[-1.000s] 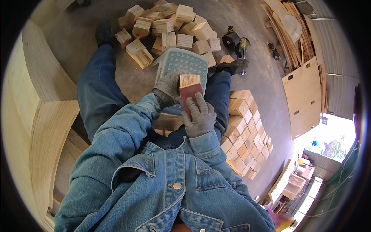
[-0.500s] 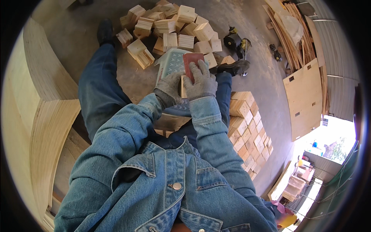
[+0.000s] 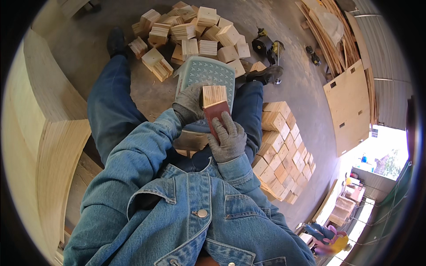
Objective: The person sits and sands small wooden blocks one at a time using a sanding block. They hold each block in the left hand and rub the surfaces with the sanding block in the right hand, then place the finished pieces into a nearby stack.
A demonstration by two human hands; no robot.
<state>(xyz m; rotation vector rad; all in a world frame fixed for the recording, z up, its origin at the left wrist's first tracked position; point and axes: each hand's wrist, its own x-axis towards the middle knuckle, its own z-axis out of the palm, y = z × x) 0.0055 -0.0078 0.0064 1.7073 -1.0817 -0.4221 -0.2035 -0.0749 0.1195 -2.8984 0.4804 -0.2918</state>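
The grey floor [image 3: 306, 111] forms the work area. Along its left side stands a tall plywood stack [image 3: 62, 150], its layered edges facing the seated person. To the right of the person's leg is an orderly block stack [image 3: 284, 155], its end faces set in rows. Ahead, beyond the feet, lies a loose block pile [image 3: 191, 35], the pieces turned at mixed angles. A pale green stool [image 3: 208, 73] with a textured top stands between the legs, just short of the pile.

The gloved right hand [image 3: 228, 141] is partly closed: its fingers extend, slightly parted, over the upper face of a red-brown slab [image 3: 217, 110], and its thumb sits along the slab's left edge. The gloved left hand [image 3: 190, 103] is curled around the left side of a wooden block [image 3: 214, 94] and has hold of it.

The slab's long axis runs away from the person, its far end angled slightly left, toward the stool and pile. It overlaps the near part of the wooden block. The block is over the stool; contact between them cannot be seen. Its exposed layer lines run away from the person; its full length is hidden.
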